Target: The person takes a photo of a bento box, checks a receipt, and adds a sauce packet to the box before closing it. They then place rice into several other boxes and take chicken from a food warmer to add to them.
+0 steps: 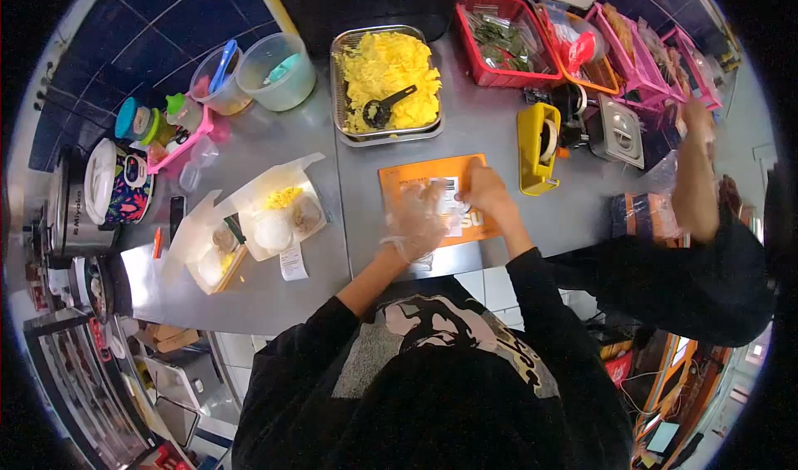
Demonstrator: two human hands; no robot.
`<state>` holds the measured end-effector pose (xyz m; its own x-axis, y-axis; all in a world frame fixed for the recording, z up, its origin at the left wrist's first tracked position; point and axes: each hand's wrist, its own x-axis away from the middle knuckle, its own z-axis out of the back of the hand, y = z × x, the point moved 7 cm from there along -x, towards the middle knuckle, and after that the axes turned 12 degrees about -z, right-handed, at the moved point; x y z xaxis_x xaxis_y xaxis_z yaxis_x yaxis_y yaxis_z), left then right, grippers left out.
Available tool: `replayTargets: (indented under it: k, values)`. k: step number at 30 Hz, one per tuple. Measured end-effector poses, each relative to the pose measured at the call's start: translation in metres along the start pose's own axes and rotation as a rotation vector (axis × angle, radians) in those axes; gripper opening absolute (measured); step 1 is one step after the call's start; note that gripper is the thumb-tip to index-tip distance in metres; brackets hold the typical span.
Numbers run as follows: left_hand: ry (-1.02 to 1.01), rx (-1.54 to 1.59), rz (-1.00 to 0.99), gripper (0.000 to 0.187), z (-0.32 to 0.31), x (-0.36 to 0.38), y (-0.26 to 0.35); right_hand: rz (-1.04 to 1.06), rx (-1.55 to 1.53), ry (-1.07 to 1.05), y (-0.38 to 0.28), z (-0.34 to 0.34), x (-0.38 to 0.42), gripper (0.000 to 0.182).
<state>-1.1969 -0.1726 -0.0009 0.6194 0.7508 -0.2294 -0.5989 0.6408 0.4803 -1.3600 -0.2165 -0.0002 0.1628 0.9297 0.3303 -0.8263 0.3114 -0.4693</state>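
Steel counter [359,204], orange packet [424,173] flat beneath the fingers.
Left hand [418,219], fingers too blurred to tell, probably steadies it; right hand [487,189] curls its fingers at the far right corner, pinch uncertain.

We look from one head-worn camera, forward and steeply down, wide-angle and round-edged, near our left hand [418,221] and right hand [489,189], across the counter [482,125].

I see a flat rectangular orange packet [434,171] lettered white, a yellow plastic tape dispenser [530,156], a rounded navy cooker [131,179] patterned with leaves.
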Motion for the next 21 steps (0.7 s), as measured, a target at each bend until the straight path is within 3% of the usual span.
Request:
replayTargets:
  k: [1,2,4,5,6,7,8,10,11,13,15,18,21]
  values:
    - [-0.061,-0.07,-0.091,0.062,-0.001,-0.003,0.008,-0.07,0.22,0.067,0.0,0.0,-0.005,0.066]
    - [-0.12,-0.139,-0.171,0.061,-0.003,-0.004,0.016,-0.047,0.223,0.058,0.003,0.0,-0.006,0.066]
    - [-0.191,-0.161,-0.073,0.059,0.005,-0.007,0.022,-0.136,0.396,0.253,0.044,0.016,-0.004,0.068]
    - [-0.261,-0.17,0.011,0.058,0.009,-0.007,0.019,-0.164,0.328,0.483,0.07,0.028,0.004,0.061]
    - [-0.247,-0.178,0.085,0.058,0.019,-0.006,0.016,-0.438,0.141,0.49,0.065,0.062,0.026,0.053]
    - [-0.244,-0.132,0.078,0.057,0.025,-0.005,0.017,-0.266,-0.272,0.682,0.066,0.085,0.046,0.048]
    - [-0.242,-0.082,0.056,0.055,0.026,0.0,0.019,-0.209,-0.003,0.91,0.099,0.1,0.047,0.051]
    - [-0.162,-0.039,0.148,0.057,0.022,0.011,0.013,-0.358,-0.068,0.731,0.195,0.089,0.01,0.056]
    - [-0.08,-0.005,0.183,0.059,0.022,0.013,0.01,-0.354,-0.054,0.718,0.185,0.088,0.014,0.056]
    - [-0.1,-0.041,0.19,0.067,0.021,0.022,0.01,-0.495,-1.156,0.161,0.174,0.051,0.015,0.058]
    - [-0.004,-0.063,0.288,0.073,0.034,0.027,0.003,-0.449,-1.137,0.119,0.172,0.056,0.009,0.058]
    - [-0.046,-0.064,0.298,0.08,0.029,0.03,-0.006,-0.454,-1.156,-0.001,0.186,0.048,-0.006,0.052]
    - [-0.073,-0.068,0.28,0.086,0.025,0.034,-0.007,-0.255,-1.413,0.046,0.203,0.042,0.005,0.043]
